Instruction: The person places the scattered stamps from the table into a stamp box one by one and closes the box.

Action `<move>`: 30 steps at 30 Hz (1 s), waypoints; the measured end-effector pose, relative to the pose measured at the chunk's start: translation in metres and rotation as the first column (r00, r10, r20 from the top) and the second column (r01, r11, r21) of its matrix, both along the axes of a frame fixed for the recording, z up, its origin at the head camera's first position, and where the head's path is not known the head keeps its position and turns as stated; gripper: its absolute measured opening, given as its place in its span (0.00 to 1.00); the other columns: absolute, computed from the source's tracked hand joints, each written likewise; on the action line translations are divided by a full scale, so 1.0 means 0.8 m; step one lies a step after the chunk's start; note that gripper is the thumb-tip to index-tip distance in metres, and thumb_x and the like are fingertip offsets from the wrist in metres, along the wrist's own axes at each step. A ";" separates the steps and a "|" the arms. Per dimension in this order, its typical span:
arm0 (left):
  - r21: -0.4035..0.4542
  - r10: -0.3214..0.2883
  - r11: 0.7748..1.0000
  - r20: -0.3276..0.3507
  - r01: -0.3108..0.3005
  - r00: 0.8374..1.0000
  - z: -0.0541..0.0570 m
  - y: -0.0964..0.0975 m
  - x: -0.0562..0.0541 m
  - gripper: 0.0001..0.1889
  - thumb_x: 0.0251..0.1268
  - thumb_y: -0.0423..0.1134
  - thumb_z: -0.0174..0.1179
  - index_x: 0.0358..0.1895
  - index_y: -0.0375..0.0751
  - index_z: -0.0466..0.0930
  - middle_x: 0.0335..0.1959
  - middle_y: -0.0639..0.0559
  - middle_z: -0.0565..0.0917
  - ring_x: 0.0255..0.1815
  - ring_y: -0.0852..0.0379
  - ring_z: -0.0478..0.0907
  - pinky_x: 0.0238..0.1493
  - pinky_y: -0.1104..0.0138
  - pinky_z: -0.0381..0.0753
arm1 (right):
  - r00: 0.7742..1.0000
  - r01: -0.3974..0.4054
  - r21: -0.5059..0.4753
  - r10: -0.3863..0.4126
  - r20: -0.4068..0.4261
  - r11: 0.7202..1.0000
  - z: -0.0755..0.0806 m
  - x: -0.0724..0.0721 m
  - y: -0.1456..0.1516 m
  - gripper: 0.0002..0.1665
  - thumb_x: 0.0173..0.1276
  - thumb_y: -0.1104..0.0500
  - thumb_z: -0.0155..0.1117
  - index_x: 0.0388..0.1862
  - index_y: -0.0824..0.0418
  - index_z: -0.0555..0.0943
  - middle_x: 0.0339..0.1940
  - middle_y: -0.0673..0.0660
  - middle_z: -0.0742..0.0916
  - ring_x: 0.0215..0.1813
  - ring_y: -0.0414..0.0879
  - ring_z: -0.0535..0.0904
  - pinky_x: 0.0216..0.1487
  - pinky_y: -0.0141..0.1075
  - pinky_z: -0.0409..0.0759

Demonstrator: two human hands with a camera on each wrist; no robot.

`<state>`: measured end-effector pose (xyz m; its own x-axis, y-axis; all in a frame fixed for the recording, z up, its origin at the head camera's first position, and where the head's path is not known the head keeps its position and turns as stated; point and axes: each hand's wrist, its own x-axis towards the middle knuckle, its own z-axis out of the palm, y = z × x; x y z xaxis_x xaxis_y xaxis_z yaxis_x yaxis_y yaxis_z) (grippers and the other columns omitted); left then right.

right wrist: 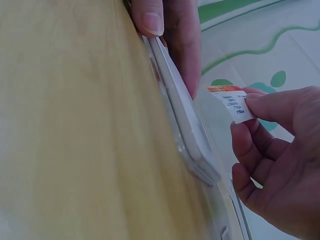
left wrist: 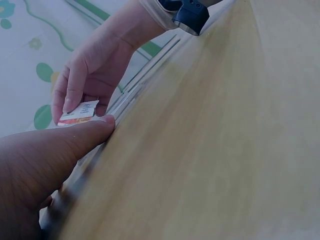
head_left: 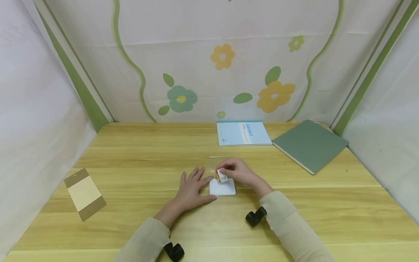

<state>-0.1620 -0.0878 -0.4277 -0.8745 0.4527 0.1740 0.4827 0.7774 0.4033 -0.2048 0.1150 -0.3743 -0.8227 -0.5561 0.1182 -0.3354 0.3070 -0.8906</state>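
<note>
A small white printed paper slip with an orange-red band [head_left: 222, 176] is pinched between the thumb and fingers of my right hand [head_left: 240, 171]. It hangs just above a stack of white cards [head_left: 222, 188], which lies in a shallow clear plastic case [right wrist: 181, 144]. The case's transparent lid [head_left: 214, 157] lies folded back behind it. My left hand [head_left: 190, 193] rests at the left side of the case, fingers spread. Its thumb [left wrist: 102, 127] touches the near edge and its index finger reaches the far left corner. Print on the slip [right wrist: 232, 105] is too small to read.
At the back stands a light blue notebook [head_left: 229, 134] flat on the wooden table [head_left: 147, 145], with a dark green book [head_left: 311, 145] angled beside it. A brown and cream card-like pad [head_left: 85, 194] lies at the far left. Floral cloth [head_left: 196, 47] walls in the table.
</note>
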 end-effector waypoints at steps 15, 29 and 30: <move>-0.006 -0.016 1.000 -0.002 0.016 1.000 0.000 0.001 0.000 0.36 0.47 0.68 0.48 0.59 0.53 0.66 0.64 0.43 0.55 0.65 0.46 0.44 0.55 0.43 0.33 | 0.992 -0.121 0.140 0.126 -0.026 0.983 -0.017 -0.007 -0.009 0.09 0.60 0.70 0.53 0.36 0.67 0.81 0.36 0.57 0.82 0.34 0.45 0.73 0.32 0.32 0.71; 0.006 -0.010 1.000 -0.007 0.010 1.000 -0.002 0.000 0.000 0.35 0.47 0.67 0.49 0.59 0.55 0.66 0.64 0.43 0.55 0.65 0.46 0.44 0.55 0.43 0.33 | 0.998 0.041 0.130 -0.035 -0.048 0.991 -0.032 -0.006 -0.006 0.05 0.57 0.68 0.58 0.30 0.61 0.79 0.25 0.50 0.79 0.29 0.44 0.71 0.31 0.35 0.70; 0.006 -0.010 1.000 -0.006 0.010 1.000 -0.002 -0.001 0.000 0.35 0.47 0.67 0.49 0.59 0.55 0.66 0.64 0.43 0.55 0.65 0.46 0.44 0.55 0.43 0.33 | 0.998 0.042 0.127 -0.036 -0.050 0.991 -0.033 -0.006 -0.006 0.05 0.57 0.68 0.57 0.31 0.61 0.79 0.25 0.50 0.79 0.29 0.44 0.71 0.31 0.35 0.70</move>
<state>-0.1622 -0.0882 -0.4294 -0.8689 0.4601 0.1824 0.4928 0.7701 0.4050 -0.2093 0.1102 -0.4009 -0.8393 -0.5366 0.0873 -0.3617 0.4313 -0.8265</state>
